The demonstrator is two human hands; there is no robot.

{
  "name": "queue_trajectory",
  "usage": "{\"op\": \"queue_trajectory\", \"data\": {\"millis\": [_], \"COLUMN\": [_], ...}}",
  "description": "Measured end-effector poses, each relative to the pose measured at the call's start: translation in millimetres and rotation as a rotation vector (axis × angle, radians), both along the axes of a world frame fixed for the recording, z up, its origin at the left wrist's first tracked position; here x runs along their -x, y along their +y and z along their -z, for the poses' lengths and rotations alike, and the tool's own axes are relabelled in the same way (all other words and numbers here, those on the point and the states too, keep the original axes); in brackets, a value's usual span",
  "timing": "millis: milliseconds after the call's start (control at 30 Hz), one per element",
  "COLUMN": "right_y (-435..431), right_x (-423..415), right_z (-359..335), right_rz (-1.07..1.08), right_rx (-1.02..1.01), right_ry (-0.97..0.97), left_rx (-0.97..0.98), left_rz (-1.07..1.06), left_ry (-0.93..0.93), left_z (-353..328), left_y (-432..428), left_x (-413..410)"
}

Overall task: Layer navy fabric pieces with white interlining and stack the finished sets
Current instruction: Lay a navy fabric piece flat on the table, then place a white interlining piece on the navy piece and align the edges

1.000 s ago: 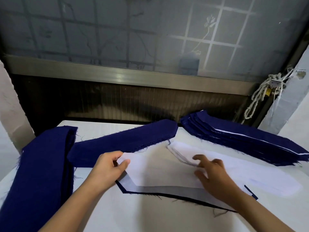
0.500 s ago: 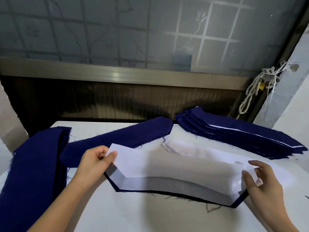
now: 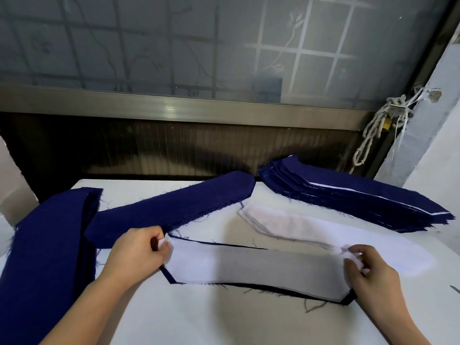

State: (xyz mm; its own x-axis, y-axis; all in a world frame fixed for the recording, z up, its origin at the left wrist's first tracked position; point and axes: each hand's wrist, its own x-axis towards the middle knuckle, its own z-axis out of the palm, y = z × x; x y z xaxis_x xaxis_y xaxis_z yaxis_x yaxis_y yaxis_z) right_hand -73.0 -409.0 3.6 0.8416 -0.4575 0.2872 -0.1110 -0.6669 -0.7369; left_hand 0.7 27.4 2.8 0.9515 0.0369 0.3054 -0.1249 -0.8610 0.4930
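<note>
Skew threatens: fingers [image 3: 361,250] of the left hand [image 3: 139,253] and right hand [image 3: 371,275] pinch the white interlining [image 3: 249,266] ends; uneven pull could slide it off the navy piece [image 3: 348,298] beneath.

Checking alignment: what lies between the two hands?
Head view: a white interlining sheet on a navy piece, spanning left hand to right hand.

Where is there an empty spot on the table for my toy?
Bare table lies at the near edge, in front of the interlining-topped navy piece. Crowded: the navy pile left, finished stack and white interlining pile behind.
</note>
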Motion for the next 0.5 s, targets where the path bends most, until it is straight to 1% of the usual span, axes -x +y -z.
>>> {"op": "queue_trajectory", "data": {"millis": [133, 367, 500], "right_y": [-0.2, 8.9, 10.0], "right_x": [-0.4, 1.6, 1.0], "right_z": [2.9, 3.3, 4.8], "right_rz": [0.011, 0.044, 0.064], "right_rx": [0.104, 0.462, 0.504], "right_ry": [-0.001, -0.029, -0.021], "left_rx": [-0.063, -0.091, -0.103], "left_rz": [0.007, -0.003, -0.005], "left_ry": [-0.014, -0.001, 0.013], "left_z": [1.9, 3.5, 1.2], "left_y": [-0.7, -0.8, -2.7], "left_x": [-1.1, -1.4, -0.6]}}
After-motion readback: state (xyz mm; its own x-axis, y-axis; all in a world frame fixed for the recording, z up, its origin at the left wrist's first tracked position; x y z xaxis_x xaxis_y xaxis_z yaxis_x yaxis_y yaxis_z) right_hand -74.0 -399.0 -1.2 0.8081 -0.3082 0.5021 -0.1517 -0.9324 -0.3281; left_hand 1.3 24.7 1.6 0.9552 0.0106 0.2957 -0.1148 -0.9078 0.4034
